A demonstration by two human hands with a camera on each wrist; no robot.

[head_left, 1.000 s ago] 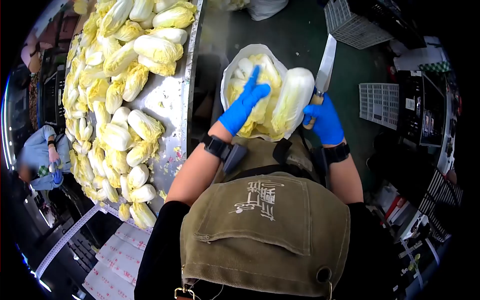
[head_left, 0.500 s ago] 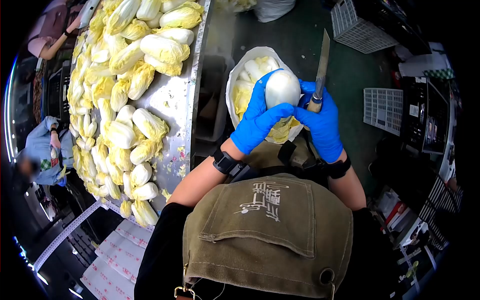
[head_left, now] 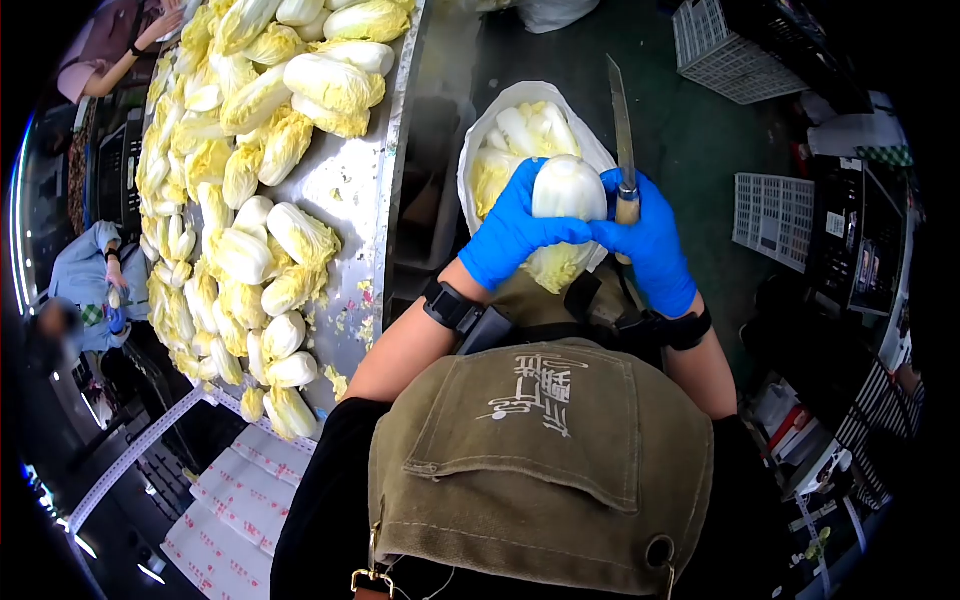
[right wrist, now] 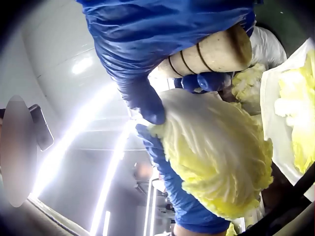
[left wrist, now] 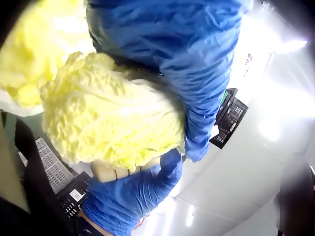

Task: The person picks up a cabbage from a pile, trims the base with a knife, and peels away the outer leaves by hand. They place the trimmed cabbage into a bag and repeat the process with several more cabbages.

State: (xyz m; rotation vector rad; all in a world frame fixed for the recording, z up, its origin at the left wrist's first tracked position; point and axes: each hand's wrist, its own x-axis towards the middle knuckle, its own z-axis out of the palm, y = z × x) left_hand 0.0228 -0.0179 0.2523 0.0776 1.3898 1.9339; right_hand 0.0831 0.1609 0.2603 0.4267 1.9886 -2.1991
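A napa cabbage (head_left: 568, 190) is held up in front of the apron, its white base upward and its yellow leafy end (left wrist: 98, 118) hanging down. My blue-gloved left hand (head_left: 512, 232) grips it from the left, thumb across the near side. The gloved right hand (head_left: 655, 250) holds a knife (head_left: 621, 125) by its wooden handle (right wrist: 211, 54), blade pointing up and away. That hand's thumb also presses the cabbage's right side, near the left thumb. Just beyond and below the cabbage, a white bag (head_left: 467, 165) holds several pale heads and yellow leaves.
On the left, a metal table (head_left: 350, 215) carries a large heap of napa cabbages (head_left: 240, 120), with leaf scraps near its edge. White plastic crates (head_left: 772, 215) stand on the dark green floor to the right. Another person (head_left: 85, 275) is across the table.
My left hand came from over the bag to grip the cabbage, joined by the right thumb. Since half a second ago, the cabbage has tilted to show more leaf, and the knife blade has swung left.
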